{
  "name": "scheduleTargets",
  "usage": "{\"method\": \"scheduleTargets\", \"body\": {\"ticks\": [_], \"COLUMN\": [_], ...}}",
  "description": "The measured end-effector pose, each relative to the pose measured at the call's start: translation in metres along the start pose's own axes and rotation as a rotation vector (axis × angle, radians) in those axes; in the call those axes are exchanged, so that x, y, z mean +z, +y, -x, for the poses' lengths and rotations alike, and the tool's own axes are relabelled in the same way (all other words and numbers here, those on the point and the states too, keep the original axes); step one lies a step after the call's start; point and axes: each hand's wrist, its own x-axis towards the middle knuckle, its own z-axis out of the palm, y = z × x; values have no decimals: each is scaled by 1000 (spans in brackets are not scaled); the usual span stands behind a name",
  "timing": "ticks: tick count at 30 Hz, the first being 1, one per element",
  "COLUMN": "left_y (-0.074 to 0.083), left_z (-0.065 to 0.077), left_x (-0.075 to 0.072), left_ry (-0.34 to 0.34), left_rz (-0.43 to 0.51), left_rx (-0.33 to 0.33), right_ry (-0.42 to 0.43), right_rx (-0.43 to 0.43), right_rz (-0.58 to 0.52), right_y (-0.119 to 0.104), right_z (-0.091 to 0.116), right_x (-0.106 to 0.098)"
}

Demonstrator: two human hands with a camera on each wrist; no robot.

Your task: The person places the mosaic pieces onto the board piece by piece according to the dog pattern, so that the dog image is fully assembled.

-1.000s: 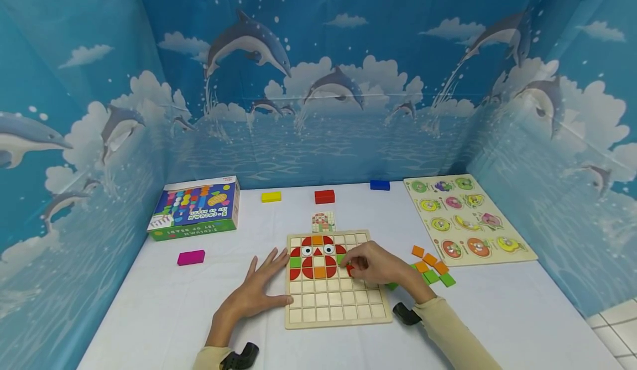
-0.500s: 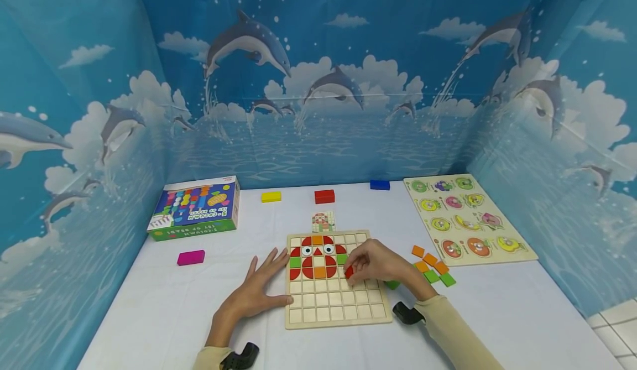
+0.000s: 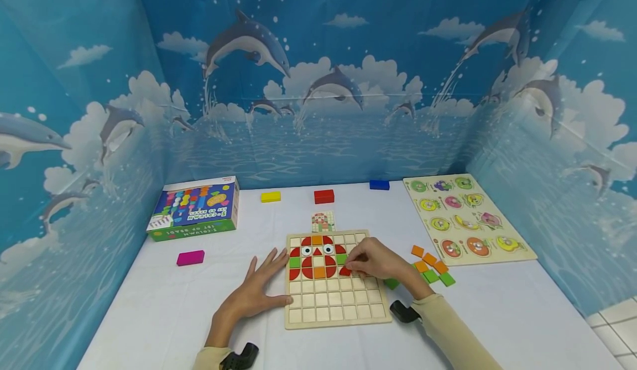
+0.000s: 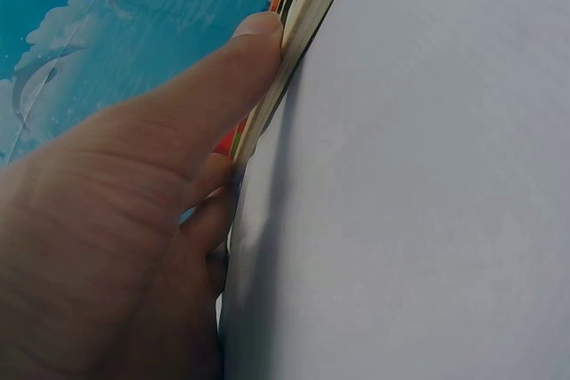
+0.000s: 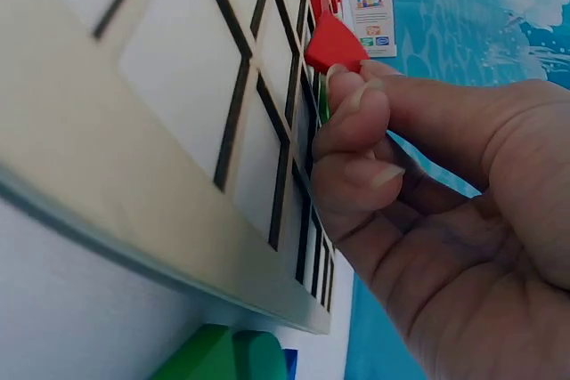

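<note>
My right hand (image 3: 374,259) pinches a red quarter-round tile (image 5: 335,44) between thumb and fingertips, close over the wooden grid board (image 3: 323,316). In the head view that tile overlaps a cell just below the green tile (image 3: 341,259) on the pattern's right side. Red, orange, green and eye tiles fill part of the board's upper rows. My left hand (image 3: 256,292) lies with fingers spread at the board's left edge. In the left wrist view, the thumb (image 4: 258,37) touches the board's side.
Loose orange tiles (image 3: 418,251) and green tiles (image 3: 447,279) lie right of the board. A pattern card (image 3: 323,222) sits behind it. Farther out are a fruit puzzle board (image 3: 512,255), a toy box (image 3: 194,209), and red (image 3: 324,196), yellow (image 3: 271,197), blue (image 3: 380,185) and magenta (image 3: 191,258) blocks.
The right hand has shifted slightly over the board and its fingers have turned the red tile, which now shows more at the fingertips. The left hand stays in place.
</note>
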Motion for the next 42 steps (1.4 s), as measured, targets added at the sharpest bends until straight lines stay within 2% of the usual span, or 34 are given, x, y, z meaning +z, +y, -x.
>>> {"method": "scheduleTargets", "body": {"ticks": [4,17,25,42], "left_y": [0,0,-1,0], "left_z": [0,0,-1,-1], "left_x": [0,1,0,-1], "left_ry": [-2,-2,-4,-8], "left_rz": [-2,-11,-11,-23], "left_rx": [6,7,6,17], "right_ry": [4,24,-21,26], "right_rx": [-23,7,52,-37], "right_rz": [61,149,193,198], "right_y": [-2,-7,-9,-8], "right_z": [-2,-1,0,0], "right_x": [0,-1,0,1]}}
